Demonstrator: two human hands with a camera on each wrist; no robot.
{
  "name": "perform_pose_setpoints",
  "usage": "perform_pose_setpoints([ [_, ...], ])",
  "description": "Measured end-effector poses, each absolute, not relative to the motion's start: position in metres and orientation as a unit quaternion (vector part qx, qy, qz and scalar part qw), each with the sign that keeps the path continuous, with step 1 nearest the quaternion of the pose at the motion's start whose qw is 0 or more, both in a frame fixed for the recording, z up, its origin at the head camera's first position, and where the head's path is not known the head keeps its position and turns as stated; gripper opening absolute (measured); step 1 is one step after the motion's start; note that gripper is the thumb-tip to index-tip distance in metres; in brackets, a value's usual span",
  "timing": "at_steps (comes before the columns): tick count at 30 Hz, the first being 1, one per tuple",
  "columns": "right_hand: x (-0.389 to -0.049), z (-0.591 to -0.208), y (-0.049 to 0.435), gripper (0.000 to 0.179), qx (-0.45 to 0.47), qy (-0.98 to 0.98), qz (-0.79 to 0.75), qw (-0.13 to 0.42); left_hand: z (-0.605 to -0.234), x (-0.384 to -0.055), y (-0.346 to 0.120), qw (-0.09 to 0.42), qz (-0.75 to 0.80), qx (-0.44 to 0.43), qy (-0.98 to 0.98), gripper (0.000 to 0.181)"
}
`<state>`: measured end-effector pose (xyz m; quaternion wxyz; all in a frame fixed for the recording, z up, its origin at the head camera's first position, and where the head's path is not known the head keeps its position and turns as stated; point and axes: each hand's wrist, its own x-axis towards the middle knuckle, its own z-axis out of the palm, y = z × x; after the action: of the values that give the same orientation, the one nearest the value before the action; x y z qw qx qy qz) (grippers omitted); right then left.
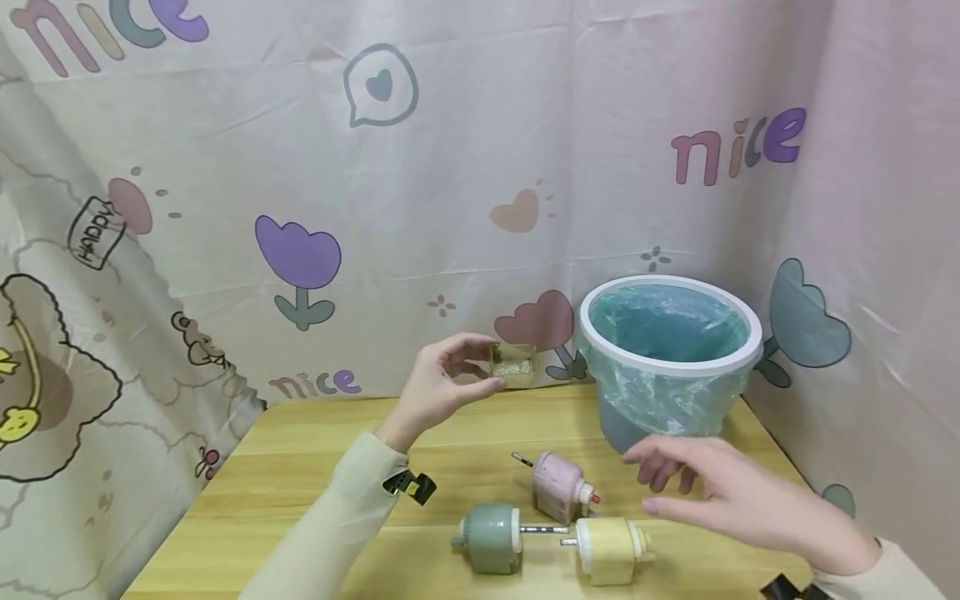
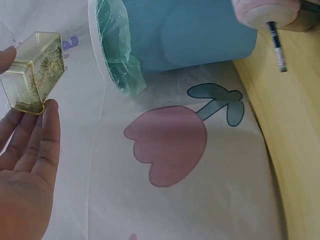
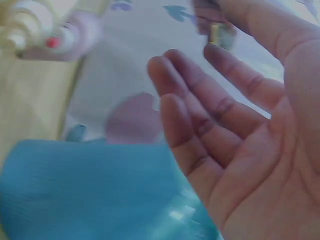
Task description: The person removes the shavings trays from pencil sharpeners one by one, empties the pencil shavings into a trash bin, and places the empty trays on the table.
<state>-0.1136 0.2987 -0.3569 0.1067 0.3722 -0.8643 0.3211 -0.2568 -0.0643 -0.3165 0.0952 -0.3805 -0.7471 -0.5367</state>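
Note:
My left hand (image 1: 438, 383) pinches a small clear shavings drawer (image 1: 513, 367) between thumb and fingers, raised above the back of the table. Pale pencil shavings (image 2: 49, 65) lie inside it, seen through its wall in the left wrist view. My right hand (image 1: 723, 492) hovers in front of the bin with nothing in it, its fingers loosely bent and apart from the thumb. Between and below the hands are a pink pencil sharpener (image 1: 557, 483), a green pencil sharpener (image 1: 491, 540) and a yellow pencil sharpener (image 1: 609, 550), each with a pencil sticking out.
A blue-grey bin (image 1: 617, 425) with a white rim (image 1: 750, 354) stands at the back right, lined with a green plastic bag (image 1: 675, 396). The wooden table (image 1: 300, 467) meets a printed cloth (image 1: 442, 208) at the back and sides.

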Motion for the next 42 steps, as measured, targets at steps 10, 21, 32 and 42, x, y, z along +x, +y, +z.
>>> perform_pose_setpoints([
  [10,-0.128,-0.304,0.351,0.032,0.215,-0.88,0.376,0.196,-0.288,-0.28,-0.033,0.094,-0.511,-0.381,-0.765,0.047],
  [21,-0.166,-0.298,0.399,0.05,0.055,-0.934,0.27,0.225,-0.263,-0.296,-0.006,0.066,-0.491,-0.378,-0.782,0.046],
  [32,-0.184,-0.304,0.411,0.084,0.014,-0.96,0.21,0.183,-0.249,-0.312,0.027,0.105,-0.421,-0.41,-0.802,0.05],
  [42,-0.187,-0.307,0.411,0.085,0.012,-0.962,0.203,0.181,-0.246,-0.314,0.055,0.111,-0.353,-0.42,-0.828,0.054],
])
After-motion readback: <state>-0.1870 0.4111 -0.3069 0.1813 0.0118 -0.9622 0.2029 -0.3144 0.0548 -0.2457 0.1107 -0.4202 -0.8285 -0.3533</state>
